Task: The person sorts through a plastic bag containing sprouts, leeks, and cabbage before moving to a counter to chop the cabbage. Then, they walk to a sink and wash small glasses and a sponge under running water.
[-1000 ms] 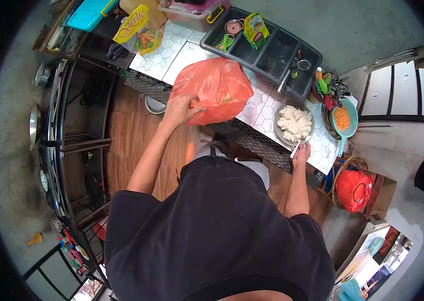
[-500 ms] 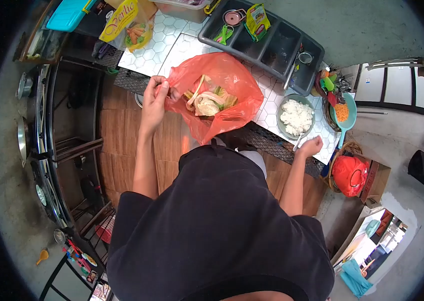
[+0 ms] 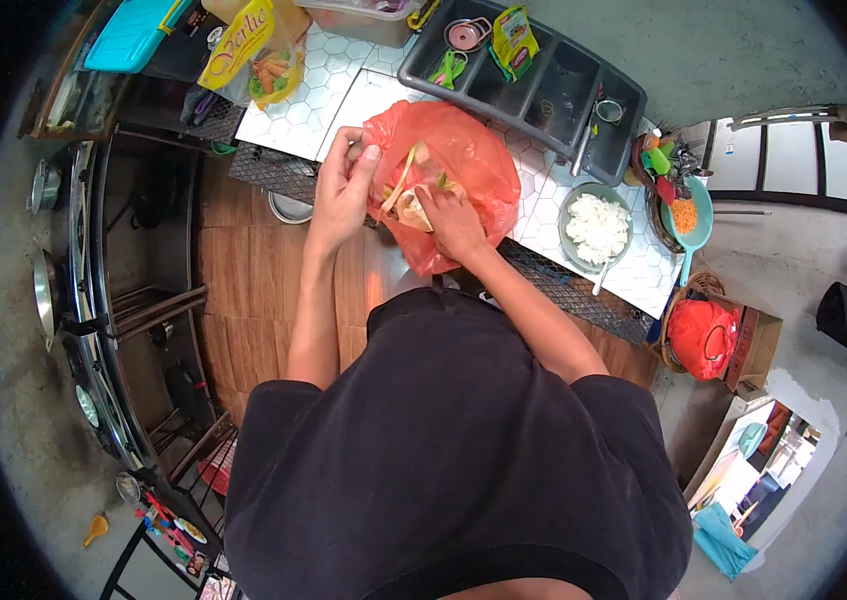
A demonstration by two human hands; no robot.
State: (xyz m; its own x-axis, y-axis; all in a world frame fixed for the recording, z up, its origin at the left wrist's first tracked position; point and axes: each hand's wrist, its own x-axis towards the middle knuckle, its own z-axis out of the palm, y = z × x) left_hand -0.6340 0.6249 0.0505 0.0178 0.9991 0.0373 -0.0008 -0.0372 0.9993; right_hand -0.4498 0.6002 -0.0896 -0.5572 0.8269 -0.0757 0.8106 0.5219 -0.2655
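An orange-red plastic bag point(image 3: 483, 150) lies open at the counter's front edge, with pale and greenish vegetable pieces point(image 3: 405, 180) inside. My left hand point(image 3: 348, 185) pinches the bag's left rim. My right hand point(image 3: 455, 222) reaches into the bag's mouth, its fingers on the vegetable pieces; whether they grip any is hidden. To the right of the bag sits a grey-green bowl point(image 3: 626, 243) of white rice-like food point(image 3: 595, 228), a spoon handle point(image 3: 600, 279) leaning out at its front.
A dark divided tray point(image 3: 563, 90) stands behind the bag. Right of the bowl are a utensil basket point(image 3: 655, 165) and a teal strainer point(image 3: 703, 215) with orange bits. A yellow-printed bag point(image 3: 243, 45) is at the back left. A red bundle point(image 3: 700, 338) sits lower right.
My right hand has moved left from beside the bowl into the bag. My left hand has shifted slightly right and up with the bag's rim, and the bag has drawn in a little.
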